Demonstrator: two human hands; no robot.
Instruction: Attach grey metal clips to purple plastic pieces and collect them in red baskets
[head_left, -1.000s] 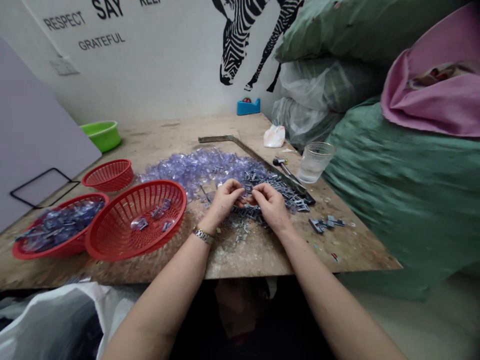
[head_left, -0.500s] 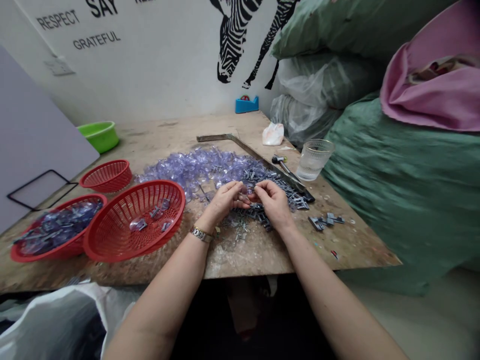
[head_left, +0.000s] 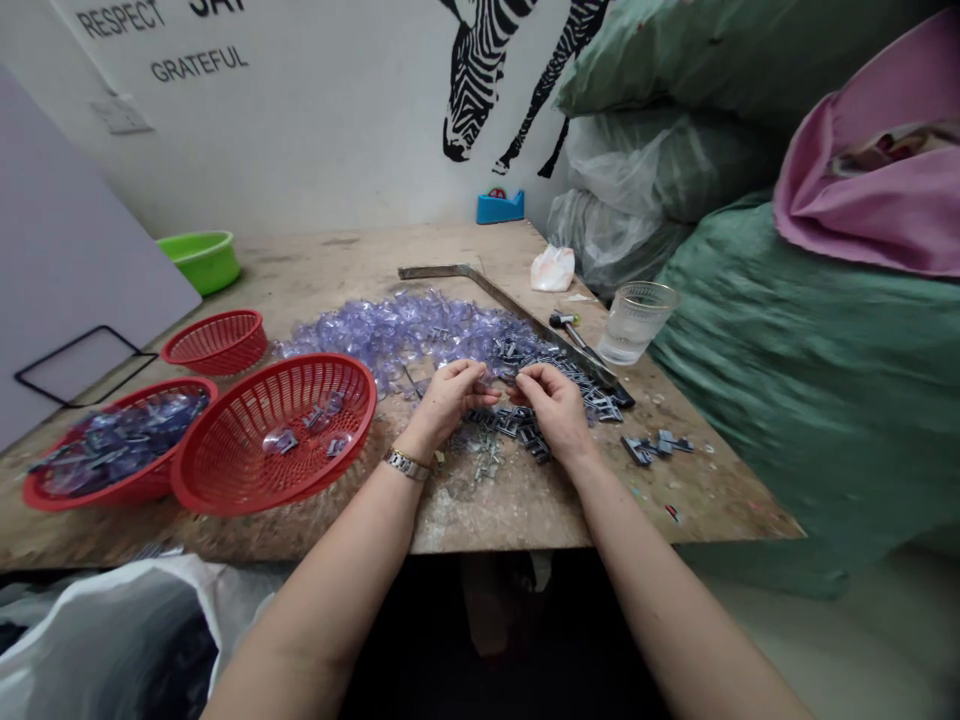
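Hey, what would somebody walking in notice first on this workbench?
Probably the two hands, left hand and right hand, close together over small grey metal clips at the table's near edge. Behind them spreads a heap of clear violet plastic pieces. To the left sits a big red basket.

A green bowl [head_left: 201, 258] stands at the far left of the wooden table [head_left: 360, 265]. Near it is a small red basket [head_left: 216, 341], and two bigger red baskets [head_left: 279, 430] are nearer. A drinking glass [head_left: 636, 322] stands on the right, beside a long metal bar [head_left: 517, 315]. A blue tape dispenser [head_left: 499, 207] is at the far edge, under a zebra picture [head_left: 480, 75] on the wall. Green sacks [head_left: 787, 390] are piled on the right, with pink cloth [head_left: 870, 190] on top.
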